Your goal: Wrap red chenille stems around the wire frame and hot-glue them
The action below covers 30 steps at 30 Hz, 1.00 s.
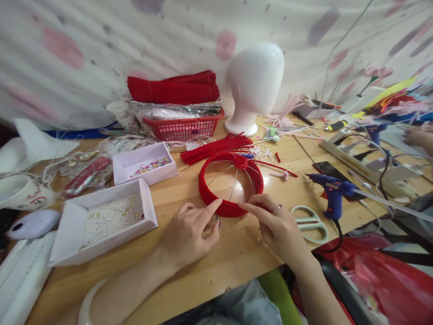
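Observation:
A red fuzzy ring frame (216,198) with thin wire spokes and a red hub lies on the wooden table (189,189). My left hand (192,232) rests at its near rim, forefinger stretched out onto the red band, other fingers curled. My right hand (274,223), wearing a ring, touches the near-right rim with forefinger pointing left and fingers pinched on the band. Loose red pipe cleaners (216,146) lie just behind the frame.
A white box of pearls (111,219) and a smaller box of gems (145,164) sit left. A red basket (184,126), white foam head (255,83), blue glue gun (329,192) and pale green scissors (311,223) stand around. Another person's hand (419,135) shows far right.

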Each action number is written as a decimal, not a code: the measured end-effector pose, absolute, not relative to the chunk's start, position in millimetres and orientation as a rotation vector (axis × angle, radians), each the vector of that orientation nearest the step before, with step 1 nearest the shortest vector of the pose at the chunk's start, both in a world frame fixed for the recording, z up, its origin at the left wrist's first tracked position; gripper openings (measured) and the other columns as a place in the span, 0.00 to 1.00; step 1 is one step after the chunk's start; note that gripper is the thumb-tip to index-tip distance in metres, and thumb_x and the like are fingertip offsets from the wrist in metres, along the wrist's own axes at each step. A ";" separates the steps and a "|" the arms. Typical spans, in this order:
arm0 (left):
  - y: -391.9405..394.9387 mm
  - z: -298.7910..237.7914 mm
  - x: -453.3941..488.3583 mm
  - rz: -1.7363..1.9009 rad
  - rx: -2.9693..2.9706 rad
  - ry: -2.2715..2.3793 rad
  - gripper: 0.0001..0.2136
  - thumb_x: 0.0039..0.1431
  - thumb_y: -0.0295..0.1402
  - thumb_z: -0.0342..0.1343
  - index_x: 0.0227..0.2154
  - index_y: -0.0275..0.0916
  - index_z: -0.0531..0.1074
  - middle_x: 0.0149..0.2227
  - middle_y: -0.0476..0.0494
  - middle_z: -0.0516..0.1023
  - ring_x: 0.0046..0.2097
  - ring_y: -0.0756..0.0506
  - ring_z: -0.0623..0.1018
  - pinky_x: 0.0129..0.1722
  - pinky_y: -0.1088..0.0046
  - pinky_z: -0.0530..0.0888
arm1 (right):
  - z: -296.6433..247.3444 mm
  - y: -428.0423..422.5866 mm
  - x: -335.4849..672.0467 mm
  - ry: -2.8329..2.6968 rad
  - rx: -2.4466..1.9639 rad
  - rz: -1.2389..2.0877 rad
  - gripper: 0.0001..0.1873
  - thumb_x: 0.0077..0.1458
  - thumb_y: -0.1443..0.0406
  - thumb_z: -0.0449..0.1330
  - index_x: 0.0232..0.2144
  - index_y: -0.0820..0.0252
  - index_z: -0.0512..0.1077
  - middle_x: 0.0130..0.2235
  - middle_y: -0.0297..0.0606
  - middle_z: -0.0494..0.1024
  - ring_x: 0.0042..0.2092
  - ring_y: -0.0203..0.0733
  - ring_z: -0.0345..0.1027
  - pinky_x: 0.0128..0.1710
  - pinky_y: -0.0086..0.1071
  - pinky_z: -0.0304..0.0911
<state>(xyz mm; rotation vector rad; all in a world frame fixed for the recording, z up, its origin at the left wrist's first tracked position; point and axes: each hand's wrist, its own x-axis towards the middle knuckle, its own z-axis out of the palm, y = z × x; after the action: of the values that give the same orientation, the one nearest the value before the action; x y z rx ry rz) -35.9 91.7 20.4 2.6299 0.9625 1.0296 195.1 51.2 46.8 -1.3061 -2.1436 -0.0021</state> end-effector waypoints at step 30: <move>90.2 14.3 -34.4 0.834 2.668 0.953 0.24 0.62 0.23 0.49 0.61 0.38 0.58 0.35 0.47 0.81 0.33 0.43 0.79 0.35 0.63 0.76 | 37.3 52.0 190.7 -2.163 -1.243 -0.006 0.27 0.55 0.83 0.48 0.51 0.59 0.72 0.46 0.44 0.75 0.45 0.40 0.70 0.41 0.31 0.71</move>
<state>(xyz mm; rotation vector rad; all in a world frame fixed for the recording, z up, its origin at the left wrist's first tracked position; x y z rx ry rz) -34.4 90.2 14.3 2.6683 0.9531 0.8341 190.7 52.0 37.3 -1.2432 -2.1628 -0.0065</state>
